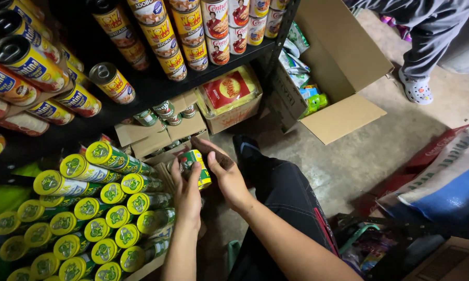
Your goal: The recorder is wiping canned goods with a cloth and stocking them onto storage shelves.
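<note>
Two bare arms reach up from the bottom middle of the frame. Left hand [186, 193] is curled around a small green can [195, 165] with a yellow band, gripping its side. Right hand [225, 170] is partly open, with its palm and fingers pressed against the other side of the same can. So both hands hold one can, just left of the middle of the frame, above an open cardboard box [159, 136].

Lots of cans like it are already stacked on their sides on the lower shelf [81, 208] at the lower left, with their yellow lids facing out. That stack looks quite full, so I think much of the stacking is done. More green cans sit in the open box just above the hands, so some seem left to put away.

Up at the top, a dark upper shelf [213, 70] holds yellow and red cans. A bigger open box [343, 57] sits at the upper right. Someone else's leg and white shoe [417, 88] show in the top right corner. A big sack [447, 177] lies at the right edge.
</note>
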